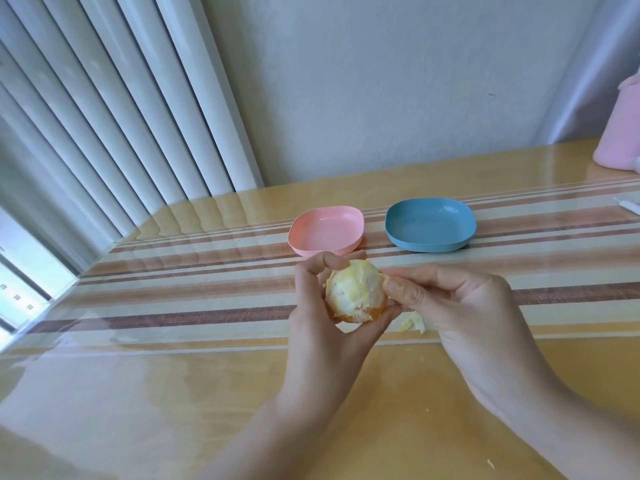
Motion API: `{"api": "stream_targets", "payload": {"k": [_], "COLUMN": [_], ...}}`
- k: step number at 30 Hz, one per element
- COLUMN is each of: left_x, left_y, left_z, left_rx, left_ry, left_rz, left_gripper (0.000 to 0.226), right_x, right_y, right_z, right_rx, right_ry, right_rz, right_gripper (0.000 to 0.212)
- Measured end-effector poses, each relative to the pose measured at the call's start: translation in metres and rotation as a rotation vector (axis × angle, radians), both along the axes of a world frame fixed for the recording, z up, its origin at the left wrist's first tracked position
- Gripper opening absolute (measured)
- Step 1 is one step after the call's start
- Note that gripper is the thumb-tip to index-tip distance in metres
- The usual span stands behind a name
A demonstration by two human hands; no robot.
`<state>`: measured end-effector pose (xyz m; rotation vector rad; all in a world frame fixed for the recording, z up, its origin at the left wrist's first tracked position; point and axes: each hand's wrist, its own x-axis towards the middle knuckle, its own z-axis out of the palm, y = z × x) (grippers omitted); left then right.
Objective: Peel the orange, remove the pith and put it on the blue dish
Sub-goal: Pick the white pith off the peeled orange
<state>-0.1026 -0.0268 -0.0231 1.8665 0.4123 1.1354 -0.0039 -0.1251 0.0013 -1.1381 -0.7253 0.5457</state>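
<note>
The left hand (322, 317) grips the orange (355, 295), mostly peeled and covered in pale pith, above the worktop (173, 375). The right hand (464, 306) pinches pith at the fruit's right side. A peel scrap (414, 323) lies just beneath. Toward the far edge sit the pink dish (325, 230) and, beside it, the blue dish (430, 224).

I see left hand (322, 306) cupping the pith-covered orange (355, 294), right hand (460, 306) pinching its edge; blue dish (430, 225) empty on tabletop (173, 341).
</note>
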Motion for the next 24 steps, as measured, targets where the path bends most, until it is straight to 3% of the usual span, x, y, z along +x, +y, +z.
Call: {"api": "stream_targets", "payload": {"k": [6, 11, 16, 20, 24], "left_x": [0.002, 0.003, 0.003, 0.001, -0.003], "left_y": [-0.002, -0.004, 0.000, 0.012, 0.023], "left_z": [-0.004, -0.001, 0.001, 0.002, 0.004], "left_rx": [0.005, -0.121, -0.375, -0.538, -0.498], "left_ry": [0.003, -0.021, -0.033, -0.010, 0.070], "left_rz": [-0.006, -0.099, -0.312, -0.354, -0.297], "left_gripper": [0.059, 0.055, 0.057, 0.062, 0.061], "right_x": [-0.003, 0.003, 0.017, 0.036, 0.046], "right_y": [0.004, 0.009, 0.006, -0.001, -0.001], "right_z": [-0.008, -0.015, -0.013, -0.006, -0.008], "right_rx": [-0.103, -0.109, -0.122, -0.182, -0.299], "right_ry": [-0.278, -0.264, -0.268, -0.432, -0.635], "right_rz": [-0.160, -0.177, -0.187, -0.245, -0.316], "right_gripper": [0.008, 0.010, 0.007, 0.011, 0.025]}}
